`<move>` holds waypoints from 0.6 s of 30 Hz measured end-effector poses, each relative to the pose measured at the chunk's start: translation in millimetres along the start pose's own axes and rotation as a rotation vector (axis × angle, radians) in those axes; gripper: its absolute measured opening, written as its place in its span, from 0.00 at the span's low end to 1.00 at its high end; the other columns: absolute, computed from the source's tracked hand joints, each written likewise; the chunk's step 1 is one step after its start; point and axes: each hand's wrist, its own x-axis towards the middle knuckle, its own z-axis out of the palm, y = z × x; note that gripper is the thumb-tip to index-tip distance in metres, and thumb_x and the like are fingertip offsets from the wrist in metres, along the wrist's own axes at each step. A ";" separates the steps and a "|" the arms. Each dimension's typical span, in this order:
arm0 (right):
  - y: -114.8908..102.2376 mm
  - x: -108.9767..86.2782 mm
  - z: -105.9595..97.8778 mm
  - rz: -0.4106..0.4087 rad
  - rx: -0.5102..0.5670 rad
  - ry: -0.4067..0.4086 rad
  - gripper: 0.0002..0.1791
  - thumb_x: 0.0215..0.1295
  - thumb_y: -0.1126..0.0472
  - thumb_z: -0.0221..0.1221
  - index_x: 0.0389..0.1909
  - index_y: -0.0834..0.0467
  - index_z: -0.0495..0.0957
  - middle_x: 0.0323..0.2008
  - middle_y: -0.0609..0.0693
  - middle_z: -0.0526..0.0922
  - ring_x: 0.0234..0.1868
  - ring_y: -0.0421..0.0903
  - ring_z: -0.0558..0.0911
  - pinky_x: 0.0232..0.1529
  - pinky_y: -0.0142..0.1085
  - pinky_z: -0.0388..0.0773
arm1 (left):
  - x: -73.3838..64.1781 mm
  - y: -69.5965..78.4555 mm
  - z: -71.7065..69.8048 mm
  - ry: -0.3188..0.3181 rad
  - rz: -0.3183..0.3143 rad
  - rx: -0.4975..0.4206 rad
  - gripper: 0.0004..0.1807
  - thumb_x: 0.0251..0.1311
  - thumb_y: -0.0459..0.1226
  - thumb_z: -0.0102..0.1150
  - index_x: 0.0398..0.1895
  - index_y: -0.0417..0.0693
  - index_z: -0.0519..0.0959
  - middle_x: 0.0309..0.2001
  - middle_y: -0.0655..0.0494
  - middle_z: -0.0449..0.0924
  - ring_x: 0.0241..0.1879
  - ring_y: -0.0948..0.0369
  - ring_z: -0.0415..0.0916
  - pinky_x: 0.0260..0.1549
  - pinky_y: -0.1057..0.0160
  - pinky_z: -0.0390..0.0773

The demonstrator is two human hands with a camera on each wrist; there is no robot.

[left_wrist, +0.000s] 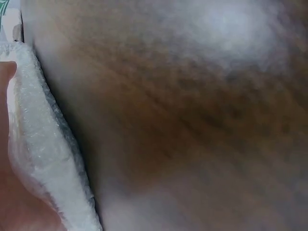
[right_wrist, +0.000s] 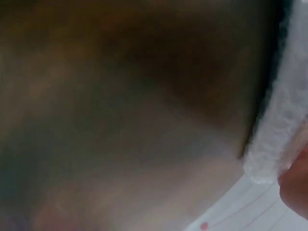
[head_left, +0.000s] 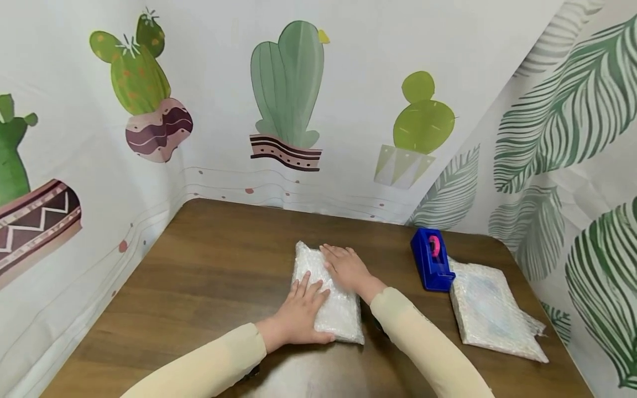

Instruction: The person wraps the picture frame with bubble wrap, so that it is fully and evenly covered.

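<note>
A flat bubble-wrapped package (head_left: 340, 315) lies on the brown table in front of me, its long side running away from me. My left hand (head_left: 298, 312) rests on its near left part with fingers spread and the thumb along the near end. Across the far right part lies my right hand (head_left: 348, 268), fingers straight over the wrap. In the left wrist view the package's edge (left_wrist: 48, 139) runs along the left side, beside part of the hand. The right wrist view has a corner of the bubble wrap (right_wrist: 276, 134) next to a fingertip.
A blue tape dispenser (head_left: 432, 262) with a pink roll stands to the right. Against it lies a second bubble-wrapped package (head_left: 490, 309) with a loose flap on its right. The wooden table (head_left: 209, 265) meets a cactus-printed cloth backdrop (head_left: 348, 110) at its far edge.
</note>
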 end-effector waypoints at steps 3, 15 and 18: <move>-0.8 2.8 -2.3 0.003 -0.028 -0.015 0.30 0.84 0.50 0.39 0.81 0.55 0.56 0.80 0.53 0.61 0.80 0.55 0.62 0.80 0.57 0.56 | 1.2 -2.2 -7.4 -0.037 -0.010 -0.062 0.49 0.61 0.68 0.56 0.76 0.45 0.65 0.78 0.40 0.60 0.80 0.33 0.47 0.76 0.33 0.57; 0.0 -0.5 -9.3 0.035 0.026 -0.032 0.32 0.83 0.50 0.42 0.81 0.57 0.54 0.82 0.54 0.56 0.83 0.56 0.55 0.83 0.57 0.52 | -0.5 -3.6 -11.7 -0.066 -0.008 -0.055 0.34 0.74 0.55 0.49 0.76 0.48 0.66 0.79 0.44 0.60 0.81 0.39 0.49 0.78 0.38 0.57; 1.7 -6.1 -16.3 0.059 0.140 0.061 0.31 0.80 0.54 0.49 0.78 0.61 0.60 0.80 0.58 0.60 0.82 0.59 0.56 0.81 0.58 0.55 | -1.3 -2.2 -9.3 -0.057 -0.011 -0.038 0.34 0.74 0.55 0.49 0.76 0.48 0.66 0.79 0.44 0.60 0.81 0.39 0.49 0.78 0.38 0.58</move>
